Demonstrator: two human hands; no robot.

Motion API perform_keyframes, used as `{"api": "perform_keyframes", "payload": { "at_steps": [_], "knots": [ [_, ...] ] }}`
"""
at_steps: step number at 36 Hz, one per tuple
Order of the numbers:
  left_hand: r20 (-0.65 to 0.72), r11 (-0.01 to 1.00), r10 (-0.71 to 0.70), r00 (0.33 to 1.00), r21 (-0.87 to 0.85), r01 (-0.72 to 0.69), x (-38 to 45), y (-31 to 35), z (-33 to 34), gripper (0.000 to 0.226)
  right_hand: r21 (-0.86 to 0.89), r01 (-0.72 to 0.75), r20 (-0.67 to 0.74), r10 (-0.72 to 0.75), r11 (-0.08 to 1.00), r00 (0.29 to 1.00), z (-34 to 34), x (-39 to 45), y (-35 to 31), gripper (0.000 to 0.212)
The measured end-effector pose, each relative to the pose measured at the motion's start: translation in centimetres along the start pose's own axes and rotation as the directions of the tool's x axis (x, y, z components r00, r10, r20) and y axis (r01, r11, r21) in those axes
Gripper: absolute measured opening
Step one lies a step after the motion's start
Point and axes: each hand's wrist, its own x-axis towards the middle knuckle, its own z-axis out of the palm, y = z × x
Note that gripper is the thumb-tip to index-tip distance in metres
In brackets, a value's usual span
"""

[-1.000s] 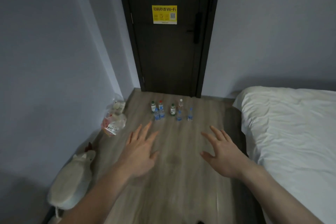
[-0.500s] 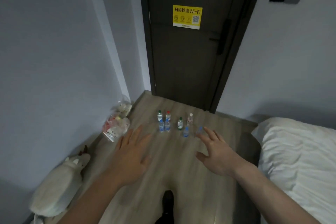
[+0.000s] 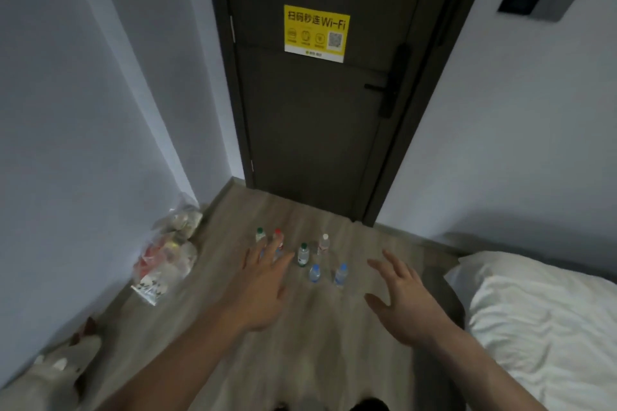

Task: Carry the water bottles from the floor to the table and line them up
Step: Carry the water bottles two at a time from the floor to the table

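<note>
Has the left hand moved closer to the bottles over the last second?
Yes. The left hand has moved forward toward the door; its fingertips now overlap the red-capped bottle, where floor separated them before.

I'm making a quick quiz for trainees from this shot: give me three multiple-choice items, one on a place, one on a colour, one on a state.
1. Where do the water bottles stand?
A. on the bed
B. on the floor before the door
C. on a table

2. What colour is the Wi-Fi sign on the door?
A. yellow
B. red
C. blue

3. What is the right hand doing?
A. gripping a bottle
B. resting on the bed
C. open, holding nothing

Key: 1 B, they stand upright on the wood floor near the door; 2 A, yellow with dark lettering; 3 C, its fingers are spread apart from the bottles.
</note>
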Motion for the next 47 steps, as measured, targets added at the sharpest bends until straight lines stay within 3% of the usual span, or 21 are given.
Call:
{"api": "perform_keyframes", "payload": {
  "at_steps": [6,14,26,35,41,47],
  "knots": [
    [0.051,0.999,-0.038,0.998,-0.007,0.038,7.8,1.8,1.1,0.072,-0.025,-0.001,0.052,0.003,1.000,0.999,-3.1,8.0,4.6,0.067],
    [0.114,0.978,-0.184,0.976,-0.075,0.193,17.1,4.5,2.6,0.066,-0.095,0.093,0.213,-0.071,0.991,0.974,-6.5,20.6,11.2,0.067],
    [0.147,0.943,-0.334,0.931,0.046,0.331,25.6,3.8,4.7,0.064,-0.120,0.216,0.436,-0.144,0.969,0.888,-7.6,35.6,12.6,0.064],
    [0.318,0.931,-0.312,0.895,-0.087,0.356,36.6,-1.4,6.8,0.062,-0.187,0.176,0.487,-0.065,0.966,0.871,-4.9,45.9,13.5,0.063],
    [0.442,0.894,-0.339,0.831,-0.124,0.431,44.3,-5.7,12.6,0.061,-0.171,0.142,0.520,-0.033,0.975,0.854,0.4,54.0,14.7,0.062],
    [0.462,0.814,-0.392,0.796,-0.228,0.534,53.6,-9.3,21.7,0.058,-0.168,0.123,0.556,-0.009,0.978,0.831,9.2,63.1,17.0,0.057]
  ]
}}
